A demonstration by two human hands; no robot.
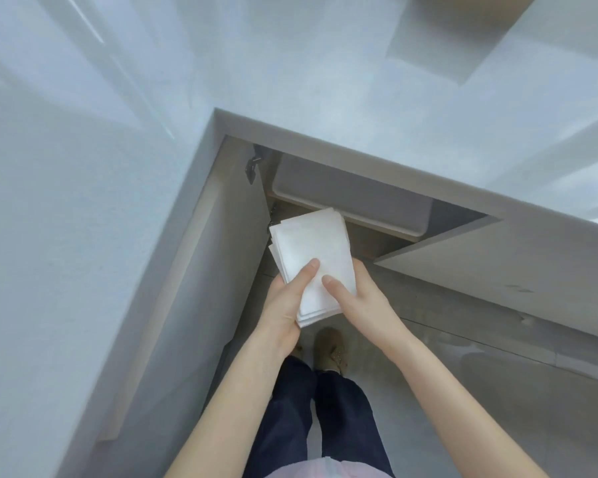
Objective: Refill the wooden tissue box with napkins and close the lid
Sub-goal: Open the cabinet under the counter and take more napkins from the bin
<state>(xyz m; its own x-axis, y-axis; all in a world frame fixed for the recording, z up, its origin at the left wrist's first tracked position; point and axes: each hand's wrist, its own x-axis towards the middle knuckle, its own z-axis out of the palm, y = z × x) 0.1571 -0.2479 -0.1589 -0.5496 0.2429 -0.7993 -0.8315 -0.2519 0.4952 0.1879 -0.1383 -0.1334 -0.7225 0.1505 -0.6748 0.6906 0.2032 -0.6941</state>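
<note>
A stack of white napkins (313, 257) is held in front of me, below the counter edge. My left hand (285, 303) grips its lower left side with the thumb on top. My right hand (358, 300) holds the lower right side, thumb pressed on the top sheet. A brown wooden shape (477, 8), cut off at the top edge on the counter, may be the tissue box; I cannot tell.
A pale grey L-shaped countertop (325, 81) fills the upper and left view. Below it an open cabinet holds a grey plastic bin (353, 198). An open cabinet door (480, 267) juts out at right. My legs and a brown shoe (330, 350) stand on the grey floor.
</note>
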